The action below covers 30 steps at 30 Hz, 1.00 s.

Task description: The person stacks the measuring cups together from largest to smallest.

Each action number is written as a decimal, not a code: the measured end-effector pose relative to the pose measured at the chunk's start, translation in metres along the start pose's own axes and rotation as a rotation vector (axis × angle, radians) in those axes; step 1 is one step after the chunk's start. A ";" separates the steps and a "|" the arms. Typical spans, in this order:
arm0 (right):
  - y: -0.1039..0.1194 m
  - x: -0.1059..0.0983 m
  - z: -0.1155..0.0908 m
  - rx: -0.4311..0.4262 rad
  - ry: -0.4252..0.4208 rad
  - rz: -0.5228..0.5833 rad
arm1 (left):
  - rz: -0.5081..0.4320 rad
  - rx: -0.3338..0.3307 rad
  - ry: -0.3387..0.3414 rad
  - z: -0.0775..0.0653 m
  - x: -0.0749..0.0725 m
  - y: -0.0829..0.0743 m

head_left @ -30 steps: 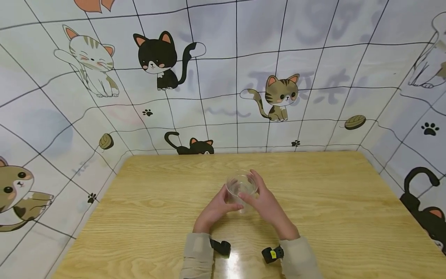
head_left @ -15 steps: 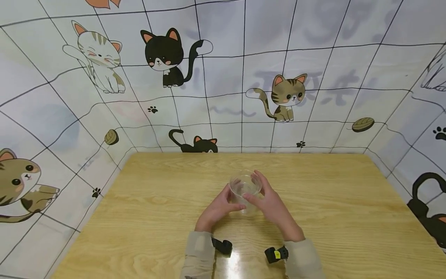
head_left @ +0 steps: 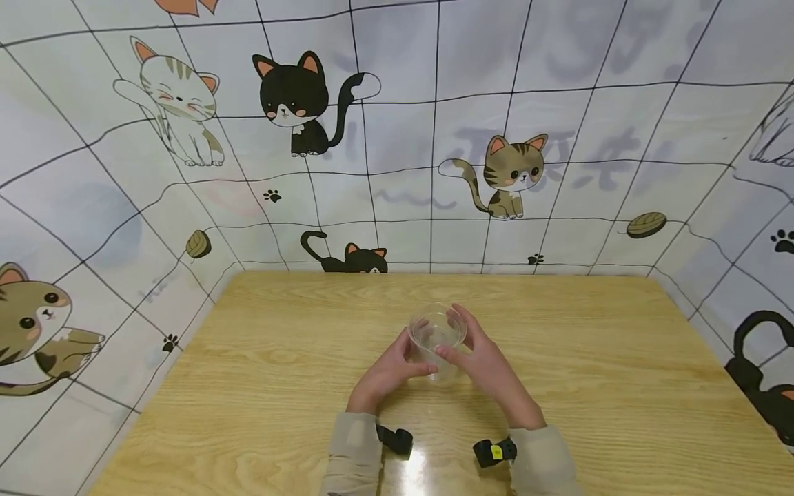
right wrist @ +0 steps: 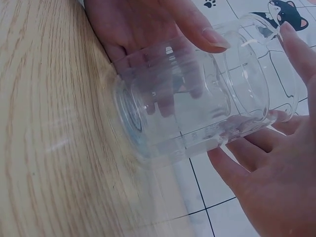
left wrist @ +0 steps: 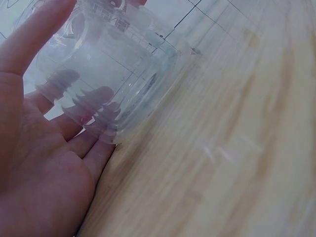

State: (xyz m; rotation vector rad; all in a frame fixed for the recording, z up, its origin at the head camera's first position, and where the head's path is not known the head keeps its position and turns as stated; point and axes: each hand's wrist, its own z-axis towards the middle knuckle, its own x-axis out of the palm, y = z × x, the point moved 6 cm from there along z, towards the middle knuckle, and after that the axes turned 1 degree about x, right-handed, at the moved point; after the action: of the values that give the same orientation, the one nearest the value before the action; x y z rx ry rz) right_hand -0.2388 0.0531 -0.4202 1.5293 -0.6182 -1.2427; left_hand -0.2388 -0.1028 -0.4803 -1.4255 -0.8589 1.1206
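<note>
A clear see-through cup (head_left: 437,332) stands upright on the wooden table, in the middle of the head view. My left hand (head_left: 389,372) grips its left side low down, with the thumb in front. On the other side, my right hand (head_left: 490,365) holds it nearer the rim, thumb at the front and fingers behind. In the left wrist view, fingers show through the wall of the cup (left wrist: 123,64). The right wrist view shows the wide rim and round base of the cup (right wrist: 197,103), with the base at the tabletop.
The wooden table (head_left: 279,331) has a light grain and a bright glare spot near its front. Behind it and at both sides rises a white gridded wall sheet (head_left: 397,131) printed with cartoon cats. A black wrist camera (head_left: 395,441) sits by each sleeve.
The head view has turned slightly, shifting the scene a little to the right. Both hands keep their hold on the cup, which stays in place.
</note>
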 end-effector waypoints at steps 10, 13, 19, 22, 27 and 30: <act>0.000 0.000 0.001 0.041 0.001 0.010 | -0.021 0.009 0.003 0.000 -0.002 0.000; 0.001 0.000 0.000 0.048 0.002 0.012 | -0.011 0.003 0.001 0.000 -0.001 0.001; 0.001 -0.002 -0.001 0.037 -0.002 0.013 | -0.011 0.006 0.004 0.001 0.000 0.001; 0.001 -0.002 -0.001 0.034 -0.001 0.008 | -0.014 0.009 0.004 0.001 0.001 0.000; 0.000 -0.003 -0.001 0.041 0.000 -0.005 | -0.013 0.007 0.001 0.001 0.001 -0.001; 0.000 -0.002 -0.001 0.050 0.001 -0.006 | -0.016 0.010 0.003 0.001 0.001 0.000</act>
State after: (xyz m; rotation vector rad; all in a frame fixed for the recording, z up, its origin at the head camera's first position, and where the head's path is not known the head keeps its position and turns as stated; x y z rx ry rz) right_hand -0.2382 0.0553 -0.4191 1.5740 -0.6495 -1.2392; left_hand -0.2393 -0.1017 -0.4799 -1.4088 -0.8602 1.1094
